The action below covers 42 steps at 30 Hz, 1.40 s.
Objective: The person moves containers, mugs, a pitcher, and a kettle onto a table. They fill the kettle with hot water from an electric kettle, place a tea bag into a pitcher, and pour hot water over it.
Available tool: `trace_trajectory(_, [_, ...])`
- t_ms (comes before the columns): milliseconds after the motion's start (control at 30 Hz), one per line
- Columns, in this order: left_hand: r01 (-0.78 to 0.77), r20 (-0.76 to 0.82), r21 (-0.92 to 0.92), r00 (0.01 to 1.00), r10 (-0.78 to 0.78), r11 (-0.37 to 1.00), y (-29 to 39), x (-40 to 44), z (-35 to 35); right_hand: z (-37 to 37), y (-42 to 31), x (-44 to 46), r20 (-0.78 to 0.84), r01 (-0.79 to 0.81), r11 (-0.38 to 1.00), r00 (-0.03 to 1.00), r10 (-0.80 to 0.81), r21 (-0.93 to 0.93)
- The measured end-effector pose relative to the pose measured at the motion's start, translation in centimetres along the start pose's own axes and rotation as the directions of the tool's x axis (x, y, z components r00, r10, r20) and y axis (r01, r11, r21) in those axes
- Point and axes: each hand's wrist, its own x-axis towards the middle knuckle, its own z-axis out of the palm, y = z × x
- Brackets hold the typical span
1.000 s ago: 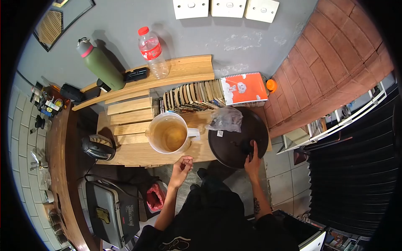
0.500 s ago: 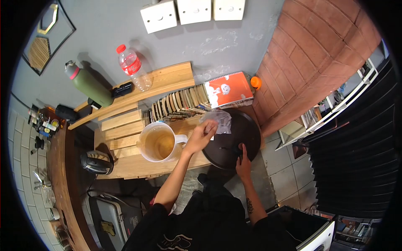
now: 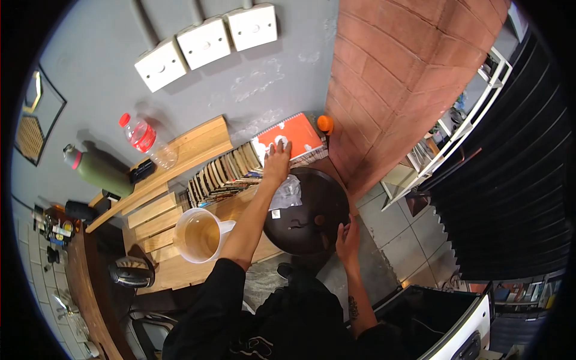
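My left hand [image 3: 277, 163] reaches forward with its fingers spread over the orange spiral notebook [image 3: 303, 139], seeming to touch its lower left part. At the right rim of the round black tray [image 3: 300, 240] is my right hand [image 3: 347, 241], its fingers stretched out and nothing visible in them. On the tray lie a crumpled clear plastic bag [image 3: 287, 193], a small white piece [image 3: 276, 213], a small round brownish thing [image 3: 320, 220] and a thin dark curved piece [image 3: 295, 227]. A plastic jug [image 3: 198, 236] of yellowish liquid stands left of my left forearm.
A row of books [image 3: 225, 174] stands behind the jug, beside the notebook. Along the wall are a plastic bottle [image 3: 147, 139], a green flask [image 3: 99, 173] and an orange-capped container [image 3: 325, 125]. A kettle [image 3: 132, 272] sits left; a brick pillar [image 3: 390, 78] rises right.
My left hand has moved from beside the plastic bag forward onto the notebook. My right hand has left the small round thing for the tray's right rim. The camera view has turned.
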Motion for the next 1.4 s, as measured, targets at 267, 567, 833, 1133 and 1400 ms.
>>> trace_trajectory(267, [-0.189, -0.171, -0.386, 0.977, 0.131, 0.903, -3.9, 1.3, -1.6, 2.0, -4.2, 8.3, -0.006, 0.208, 0.977, 0.978, -0.208, 0.042])
trace_trajectory(567, [0.080, 0.068, -0.525, 0.996, -0.052, 0.847, -4.6, 3.7, -8.8, 11.6, -6.5, 20.2, -0.022, 0.556, 0.830, 0.831, -0.555, 0.045])
trace_trajectory(833, [-0.030, -0.057, -0.530, 0.998, 0.000, 0.848, -3.6, 2.4, -6.6, 16.3, -8.2, 27.5, 0.170, 0.516, 0.766, 0.855, -0.491, -0.384])
trace_trajectory(1133, [0.042, -0.008, -0.577, 0.998, -0.058, 0.815, -3.7, 1.8, -7.0, 17.8, -7.1, 29.7, 0.227, 0.362, 0.870, 0.927, -0.298, -0.336])
trace_trajectory(1400, [0.111, 0.073, -0.578, 0.994, -0.085, 0.809, -4.3, 2.5, -8.1, 19.3, -6.1, 31.2, 0.054, 0.308, 0.944, 0.947, -0.316, 0.116])
